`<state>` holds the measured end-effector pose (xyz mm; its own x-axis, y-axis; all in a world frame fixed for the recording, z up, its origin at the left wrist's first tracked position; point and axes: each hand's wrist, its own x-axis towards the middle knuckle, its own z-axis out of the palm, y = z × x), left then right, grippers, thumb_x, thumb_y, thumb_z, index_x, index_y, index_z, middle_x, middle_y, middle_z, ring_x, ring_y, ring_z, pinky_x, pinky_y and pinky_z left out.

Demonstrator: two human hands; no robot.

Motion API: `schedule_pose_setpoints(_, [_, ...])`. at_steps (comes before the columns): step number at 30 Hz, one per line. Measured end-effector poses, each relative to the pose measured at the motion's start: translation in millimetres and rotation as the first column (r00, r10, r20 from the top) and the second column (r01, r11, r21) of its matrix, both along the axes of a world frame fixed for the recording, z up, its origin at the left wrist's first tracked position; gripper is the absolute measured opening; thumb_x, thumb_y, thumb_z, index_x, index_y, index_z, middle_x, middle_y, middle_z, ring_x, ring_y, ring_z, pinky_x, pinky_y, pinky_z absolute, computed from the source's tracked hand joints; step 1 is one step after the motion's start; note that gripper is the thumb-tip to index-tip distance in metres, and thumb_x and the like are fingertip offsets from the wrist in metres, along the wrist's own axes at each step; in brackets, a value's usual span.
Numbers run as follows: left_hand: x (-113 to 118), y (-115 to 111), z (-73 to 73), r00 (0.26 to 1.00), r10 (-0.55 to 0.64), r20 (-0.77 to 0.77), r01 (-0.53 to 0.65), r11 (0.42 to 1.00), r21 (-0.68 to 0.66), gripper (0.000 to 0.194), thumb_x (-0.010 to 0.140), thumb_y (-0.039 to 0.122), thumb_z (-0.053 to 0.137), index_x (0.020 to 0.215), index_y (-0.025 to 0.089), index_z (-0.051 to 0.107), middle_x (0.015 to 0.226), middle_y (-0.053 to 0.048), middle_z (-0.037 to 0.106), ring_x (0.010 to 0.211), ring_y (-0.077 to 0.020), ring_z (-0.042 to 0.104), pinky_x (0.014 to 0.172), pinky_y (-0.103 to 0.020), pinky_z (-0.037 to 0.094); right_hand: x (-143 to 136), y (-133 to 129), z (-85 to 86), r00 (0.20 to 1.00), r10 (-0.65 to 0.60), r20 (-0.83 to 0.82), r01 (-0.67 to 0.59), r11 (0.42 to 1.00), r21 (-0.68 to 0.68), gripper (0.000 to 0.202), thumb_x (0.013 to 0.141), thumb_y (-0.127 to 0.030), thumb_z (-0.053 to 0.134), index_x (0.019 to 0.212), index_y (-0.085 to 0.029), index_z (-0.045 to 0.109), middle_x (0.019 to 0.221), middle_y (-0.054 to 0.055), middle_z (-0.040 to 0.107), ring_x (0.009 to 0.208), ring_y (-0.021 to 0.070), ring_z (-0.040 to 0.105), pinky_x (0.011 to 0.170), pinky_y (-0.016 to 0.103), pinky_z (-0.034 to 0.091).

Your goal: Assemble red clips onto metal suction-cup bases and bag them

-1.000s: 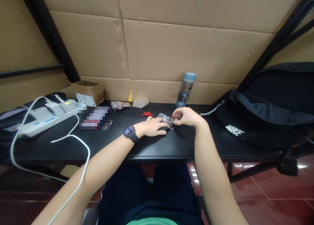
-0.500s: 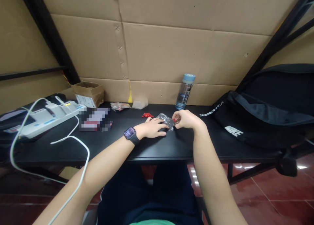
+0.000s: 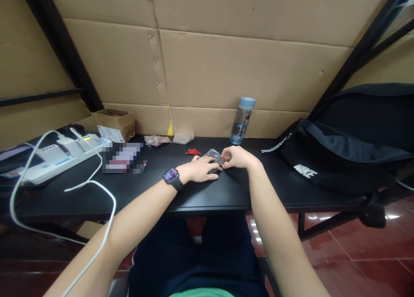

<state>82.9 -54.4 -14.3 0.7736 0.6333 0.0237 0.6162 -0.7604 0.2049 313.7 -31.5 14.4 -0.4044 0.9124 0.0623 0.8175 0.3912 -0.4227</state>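
Observation:
My left hand, with a dark watch on its wrist, lies with fingers spread on the near side of a clear plastic bag on the black desk. At the bag's right end, my right hand is closed in a pinch on a small red piece; its exact kind is too small to make out. The fingers partly hide both the piece and that end of the bag. Beyond my left hand lies a little heap of red cord-like pieces.
A water bottle stands behind my right hand, with a black backpack on the right. To the left are a power strip with white cables, an open cardboard box and small plastic packets. A white cable crosses my left forearm.
My right hand has shifted slightly left, closer to my left hand, with the red piece still pinched. The left hand has stayed on the bag. The view has moved a little.

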Motion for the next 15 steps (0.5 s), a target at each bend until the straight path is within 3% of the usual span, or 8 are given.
schedule_pose_setpoints(4, [1.2,-1.2,0.8,1.0,0.026,-0.011,-0.026,1.0,0.003,0.047,0.098,0.058,0.051,0.139,0.036,0.057,0.159,-0.01,0.043,0.148,-0.0379,0.035,0.112,-0.065,0.03,-3.2,2.6,-3.8,1.0,-0.014,-0.008,0.014,0.999,0.036,0.031,0.058,-0.028,0.09,0.082,-0.019,0.074,0.08,0.002,0.077,0.075,0.0186,0.07,0.067,0.025,0.052])
schedule_pose_setpoints(11, [0.3,-1.8,2.0,0.999,0.027,-0.021,-0.026,0.999,0.021,0.049,0.097,0.06,0.049,0.142,0.039,0.054,0.16,-0.011,0.043,0.146,-0.0386,0.037,0.111,-0.066,0.03,6.9,-1.8,1.5,0.994,0.005,-0.107,-0.021,0.989,-0.145,0.026,0.064,-0.013,0.081,0.09,-0.019,0.08,0.084,0.003,0.08,0.081,0.0207,0.075,0.072,0.025,0.057])
schedule_pose_setpoints(15, [1.1,-1.5,0.2,0.999,0.029,-0.018,-0.028,0.999,0.02,0.05,0.098,0.06,0.048,0.144,0.041,0.053,0.161,-0.01,0.04,0.146,-0.039,0.037,0.112,-0.067,0.028,10.2,-0.3,0.9,0.988,0.016,-0.155,-0.04,0.987,-0.155,0.025,0.066,-0.009,0.081,0.089,-0.019,0.08,0.085,0.004,0.081,0.083,0.0215,0.076,0.075,0.026,0.058])
